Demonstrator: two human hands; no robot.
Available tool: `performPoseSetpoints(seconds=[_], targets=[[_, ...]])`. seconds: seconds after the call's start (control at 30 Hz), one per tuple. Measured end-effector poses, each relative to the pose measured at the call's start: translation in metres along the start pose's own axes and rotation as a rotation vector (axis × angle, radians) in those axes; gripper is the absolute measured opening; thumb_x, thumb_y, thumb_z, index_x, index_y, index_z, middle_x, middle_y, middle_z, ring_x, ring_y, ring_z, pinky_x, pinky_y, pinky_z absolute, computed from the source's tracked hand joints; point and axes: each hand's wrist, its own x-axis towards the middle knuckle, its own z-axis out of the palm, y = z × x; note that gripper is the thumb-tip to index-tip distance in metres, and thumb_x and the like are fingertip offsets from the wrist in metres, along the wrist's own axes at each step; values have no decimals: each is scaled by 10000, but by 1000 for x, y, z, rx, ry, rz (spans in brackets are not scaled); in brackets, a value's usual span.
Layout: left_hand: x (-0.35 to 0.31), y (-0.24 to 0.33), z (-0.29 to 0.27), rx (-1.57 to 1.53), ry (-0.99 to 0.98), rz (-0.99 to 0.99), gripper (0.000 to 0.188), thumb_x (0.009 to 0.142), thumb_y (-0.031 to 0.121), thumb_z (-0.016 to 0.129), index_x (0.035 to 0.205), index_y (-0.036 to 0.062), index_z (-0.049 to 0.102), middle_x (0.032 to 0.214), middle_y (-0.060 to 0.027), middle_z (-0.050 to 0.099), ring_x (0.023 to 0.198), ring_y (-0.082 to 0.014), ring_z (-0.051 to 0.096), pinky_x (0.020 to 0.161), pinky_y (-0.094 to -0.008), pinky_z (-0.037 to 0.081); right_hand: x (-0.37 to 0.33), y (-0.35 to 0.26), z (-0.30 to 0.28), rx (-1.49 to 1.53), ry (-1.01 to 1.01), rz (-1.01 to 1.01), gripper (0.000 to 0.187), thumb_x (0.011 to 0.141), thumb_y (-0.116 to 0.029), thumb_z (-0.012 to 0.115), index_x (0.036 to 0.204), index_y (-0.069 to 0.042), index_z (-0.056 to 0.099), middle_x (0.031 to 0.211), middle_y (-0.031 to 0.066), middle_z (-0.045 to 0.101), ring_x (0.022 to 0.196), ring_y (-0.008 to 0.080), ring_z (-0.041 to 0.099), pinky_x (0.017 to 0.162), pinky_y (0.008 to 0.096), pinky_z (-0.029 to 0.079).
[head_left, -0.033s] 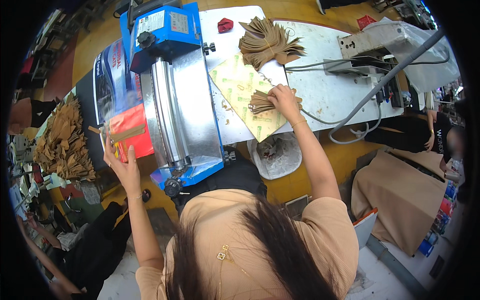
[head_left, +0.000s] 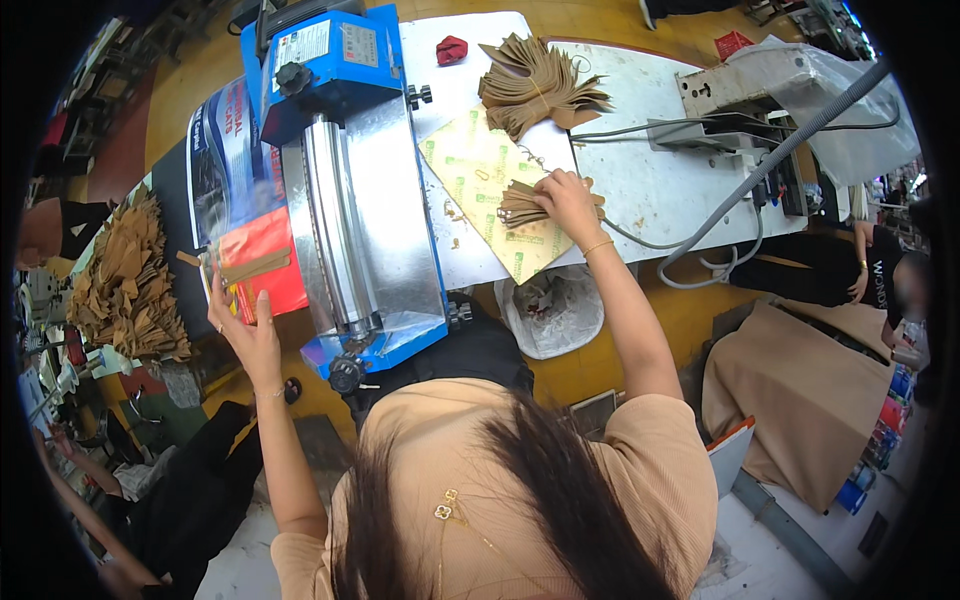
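Observation:
My left hand [head_left: 246,338] is at the left of a blue roller machine [head_left: 428,255], its thumb and fingers spread apart. Beside its fingertips, flat brown strips [head_left: 262,266] lie on the red part of a printed plastic sheet [head_left: 225,160]. A short brown piece [head_left: 187,259] lies just left of those fingers. On the other side of the machine, my right hand [head_left: 572,205] has its fingers closed on a small fanned bundle of brown strips [head_left: 522,203]. Under that bundle is a yellowish printed sheet [head_left: 470,155] on the white table. What the right fingertips pinch is partly hidden.
A larger tied bundle of brown strips [head_left: 535,85] and a red crumpled item [head_left: 451,49] lie farther back. Brown pieces are heaped [head_left: 125,285] at far left. A lined bin [head_left: 550,318] stands below the table edge. A grey hose [head_left: 740,190] and machine arm [head_left: 720,95] occupy the right.

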Motion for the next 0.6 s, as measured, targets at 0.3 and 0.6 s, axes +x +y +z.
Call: performPoseSetpoints(seconds=[0.3,0.6], targets=[[2,0,2,-23,-22,-2,642,871,166,642,1419,61,323,1337,-161,352,1159,-273,413,1015,-393,335,12,-6,10,-273,-50,-350,70,746,-87,555,788,-80,610,808,37,590,829,197,583,720,313,486],[-1,3,2,-10,-20,-19,624,874,159,637,1410,60,333,1310,-155,361,1153,-271,428,1020,-392,346,21,-5,17,-353,-88,-443,85,750,-102,566,822,-84,607,787,29,601,782,191,590,694,307,484]])
